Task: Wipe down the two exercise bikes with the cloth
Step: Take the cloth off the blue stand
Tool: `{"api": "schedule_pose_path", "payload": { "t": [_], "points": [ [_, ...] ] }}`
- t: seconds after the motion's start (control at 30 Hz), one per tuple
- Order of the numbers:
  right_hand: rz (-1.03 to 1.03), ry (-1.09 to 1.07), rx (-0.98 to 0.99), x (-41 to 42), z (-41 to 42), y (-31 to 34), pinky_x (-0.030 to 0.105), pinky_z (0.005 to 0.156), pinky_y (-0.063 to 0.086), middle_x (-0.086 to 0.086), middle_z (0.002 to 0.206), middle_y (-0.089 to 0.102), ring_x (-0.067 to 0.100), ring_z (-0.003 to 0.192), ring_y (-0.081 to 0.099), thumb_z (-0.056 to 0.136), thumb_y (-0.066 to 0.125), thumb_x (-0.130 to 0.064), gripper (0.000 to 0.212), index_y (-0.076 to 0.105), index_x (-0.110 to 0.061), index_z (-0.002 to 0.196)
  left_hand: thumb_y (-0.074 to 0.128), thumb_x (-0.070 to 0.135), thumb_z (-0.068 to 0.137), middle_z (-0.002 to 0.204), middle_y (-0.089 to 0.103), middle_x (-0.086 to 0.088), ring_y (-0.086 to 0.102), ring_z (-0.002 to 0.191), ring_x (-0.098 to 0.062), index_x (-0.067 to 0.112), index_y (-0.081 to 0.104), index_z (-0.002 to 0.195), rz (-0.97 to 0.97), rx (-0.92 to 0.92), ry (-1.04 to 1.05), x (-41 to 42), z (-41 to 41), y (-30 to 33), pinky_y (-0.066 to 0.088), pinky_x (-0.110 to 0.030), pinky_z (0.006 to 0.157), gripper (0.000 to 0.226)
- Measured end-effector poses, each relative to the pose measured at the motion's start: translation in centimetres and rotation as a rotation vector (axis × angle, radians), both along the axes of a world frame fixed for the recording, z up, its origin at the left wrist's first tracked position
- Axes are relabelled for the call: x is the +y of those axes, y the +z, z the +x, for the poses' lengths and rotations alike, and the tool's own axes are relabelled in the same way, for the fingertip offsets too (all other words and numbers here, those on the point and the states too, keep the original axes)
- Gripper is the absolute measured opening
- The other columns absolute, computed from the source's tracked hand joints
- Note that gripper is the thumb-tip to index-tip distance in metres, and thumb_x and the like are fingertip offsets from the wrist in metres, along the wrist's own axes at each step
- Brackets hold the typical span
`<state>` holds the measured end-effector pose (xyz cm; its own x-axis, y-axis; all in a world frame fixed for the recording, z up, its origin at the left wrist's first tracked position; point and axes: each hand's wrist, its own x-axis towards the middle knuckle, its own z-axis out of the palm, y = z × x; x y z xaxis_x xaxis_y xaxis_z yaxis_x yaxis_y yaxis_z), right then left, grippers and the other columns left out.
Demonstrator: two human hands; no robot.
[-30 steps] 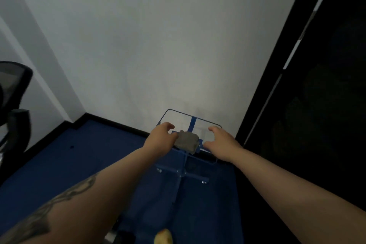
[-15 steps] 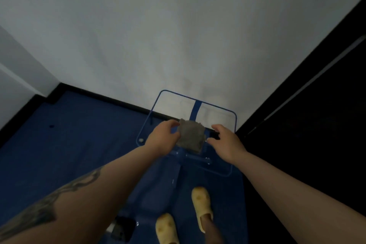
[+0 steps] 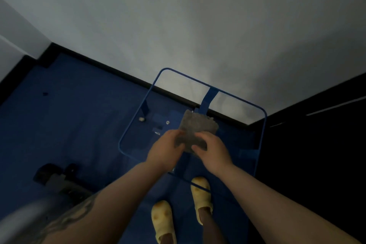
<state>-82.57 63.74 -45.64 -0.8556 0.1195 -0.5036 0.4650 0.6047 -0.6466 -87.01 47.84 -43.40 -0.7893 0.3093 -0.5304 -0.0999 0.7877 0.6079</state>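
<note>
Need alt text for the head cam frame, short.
Both hands, left hand and right hand, hold a grey cloth above a blue wire-frame basket on a blue floor. Yellow shoes show below; a white wall fills the top.

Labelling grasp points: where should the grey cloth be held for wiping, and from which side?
Grip the grey cloth at its near edge, coming from the person's side. The left hand and right hand already pinch that edge, while the far part stretches flat and free toward the wall.
</note>
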Motion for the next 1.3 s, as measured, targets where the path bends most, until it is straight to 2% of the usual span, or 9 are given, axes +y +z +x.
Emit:
{"api": "schedule_pose_path", "payload": {
  "t": [0.3,0.43,0.57,0.73,0.87,0.93,1.03,1.17,1.3],
  "points": [
    [0.175,0.191,0.073,0.7,0.7,-3.8,0.032,0.114,0.027,-0.011,0.156,0.026,0.01,0.143,0.018,0.074,0.083,-0.028,0.076,0.048,-0.031,0.141,0.054,0.03,0.094,0.133,0.051,0.013,0.049,0.118,-0.006,0.032,0.052,0.129,-0.029,0.028,0.169,-2.1,0.7,-1.6,0.038,-0.024,0.09,0.035],
    [0.169,0.133,0.182,1.0,1.3,-4.4,0.035,0.106,0.04,-0.006,0.151,0.037,0.013,0.14,0.028,0.081,0.077,-0.015,0.054,0.06,-0.021,0.131,0.049,0.036,0.094,0.127,0.053,0.019,0.049,0.106,0.001,0.04,0.053,0.123,-0.002,0.054,0.142,-1.6,1.0,-1.6,0.04,-0.024,0.086,0.03],
    [0.195,0.109,0.249,1.6,0.9,-4.4,0.035,0.095,0.047,0.003,0.138,0.055,0.019,0.128,0.047,0.084,0.073,-0.01,0.007,0.07,-0.004,0.088,0.047,0.034,0.095,0.129,0.054,0.018,0.05,0.116,-0.004,0.041,0.053,0.124,-0.034,0.068,0.091,-1.5,1.0,-1.7,0.039,-0.023,0.086,0.03],
    [0.185,0.14,0.233,1.9,0.2,-3.8,0.035,0.086,0.05,-0.005,0.135,0.054,0.012,0.125,0.045,0.089,0.067,-0.038,0.029,0.073,-0.012,0.08,0.048,0.03,0.095,0.129,0.053,0.017,0.05,0.117,-0.004,0.041,0.054,0.124,-0.043,0.062,0.105,-1.5,0.8,-1.6,0.037,-0.022,0.083,0.031],
    [0.227,0.088,0.234,1.9,-0.7,-4.3,0.041,0.099,0.044,-0.005,0.136,0.049,0.016,0.129,0.039,0.088,0.065,-0.043,0.03,0.069,-0.02,0.108,0.048,0.033,0.094,0.127,0.053,0.018,0.051,0.111,-0.003,0.042,0.053,0.124,-0.052,0.07,0.118,-1.2,0.9,-1.8,0.036,-0.022,0.079,0.031],
    [0.236,0.086,0.173,1.3,-0.7,-4.8,0.042,0.11,0.035,-0.004,0.147,0.037,0.018,0.138,0.027,0.083,0.072,-0.041,0.053,0.055,-0.023,0.13,0.048,0.033,0.094,0.126,0.053,0.018,0.051,0.113,-0.004,0.041,0.054,0.123,-0.052,0.084,0.115,-1.0,0.8,-2.1,0.037,-0.023,0.08,0.03],
    [0.204,-0.011,0.177,0.3,-0.4,-5.4,0.04,0.112,0.034,-0.002,0.148,0.037,0.018,0.138,0.026,0.08,0.077,-0.036,0.07,0.046,-0.02,0.14,0.052,0.028,0.095,0.126,0.054,0.014,0.051,0.113,-0.004,0.035,0.056,0.123,0.036,0.051,0.176,-0.4,0.4,-2.5,0.038,-0.022,0.084,0.029],
    [0.192,-0.067,0.261,0.2,-0.5,-5.8,0.038,0.097,0.045,-0.003,0.123,0.053,0.015,0.118,0.04,0.076,0.08,-0.025,0.041,0.063,-0.016,0.113,0.052,0.021,0.093,0.126,0.054,0.011,0.05,0.11,-0.003,0.028,0.057,0.128,0.088,0.017,0.229,0.4,0.1,-3.0,0.037,-0.021,0.086,0.035],
    [0.252,-0.018,0.242,0.0,-0.2,-5.2,0.027,0.087,0.031,-0.005,0.108,0.056,0.016,0.107,0.045,0.079,0.078,-0.028,0.023,0.067,-0.018,0.097,0.052,0.021,0.093,0.124,0.056,0.011,0.05,0.11,-0.003,0.03,0.058,0.123,0.103,0.005,0.241,0.2,0.4,-2.7,0.039,-0.022,0.086,0.032]
  ]
}}
